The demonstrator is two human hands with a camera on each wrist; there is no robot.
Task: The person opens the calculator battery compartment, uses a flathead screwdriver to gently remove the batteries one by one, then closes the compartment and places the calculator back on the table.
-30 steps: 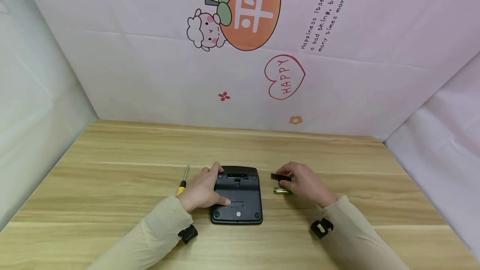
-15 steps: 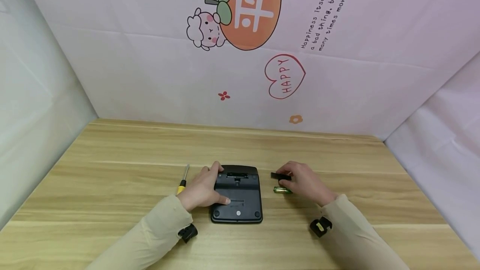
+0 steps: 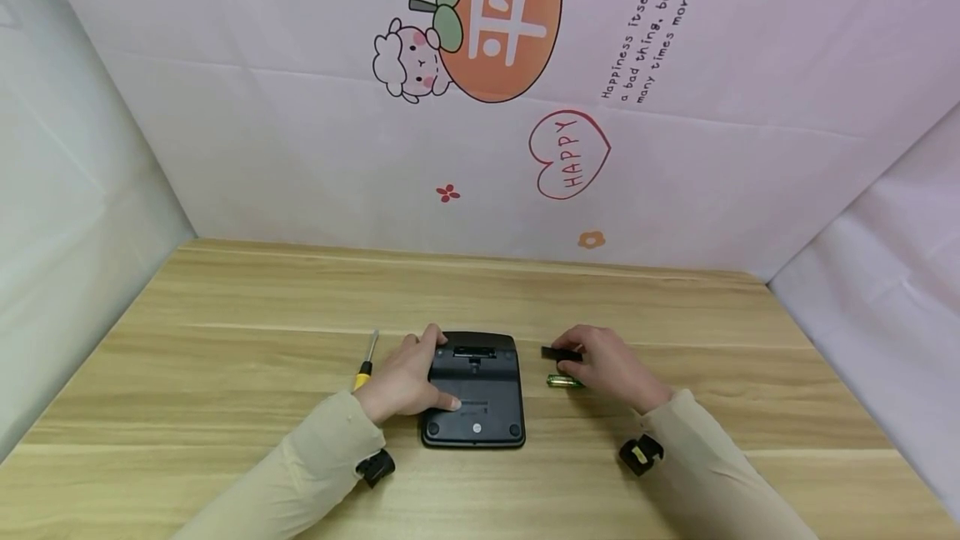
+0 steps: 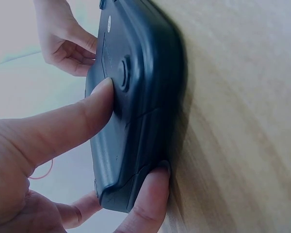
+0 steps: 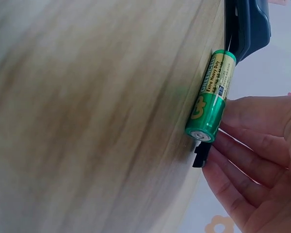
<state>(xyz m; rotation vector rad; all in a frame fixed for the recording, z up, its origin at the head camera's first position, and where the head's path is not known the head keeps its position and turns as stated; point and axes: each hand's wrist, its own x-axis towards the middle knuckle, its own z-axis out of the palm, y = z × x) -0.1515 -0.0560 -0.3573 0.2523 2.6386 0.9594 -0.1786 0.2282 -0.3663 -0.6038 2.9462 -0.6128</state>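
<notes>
A black desk calculator lies face down on the table, with its small battery compartment uncovered near the far edge. My left hand grips its left side; in the left wrist view the thumb presses the back and a finger touches the side wall. To the right, my right hand pinches a thin black battery cover at the tabletop. A green battery lies just in front of that cover, close to the right thumb. The cover is partly hidden by the fingers.
A screwdriver with a yellow and black handle lies left of the calculator, its handle partly behind the left hand. White printed cloth hangs at the back of the wooden table, with more cloth at both sides.
</notes>
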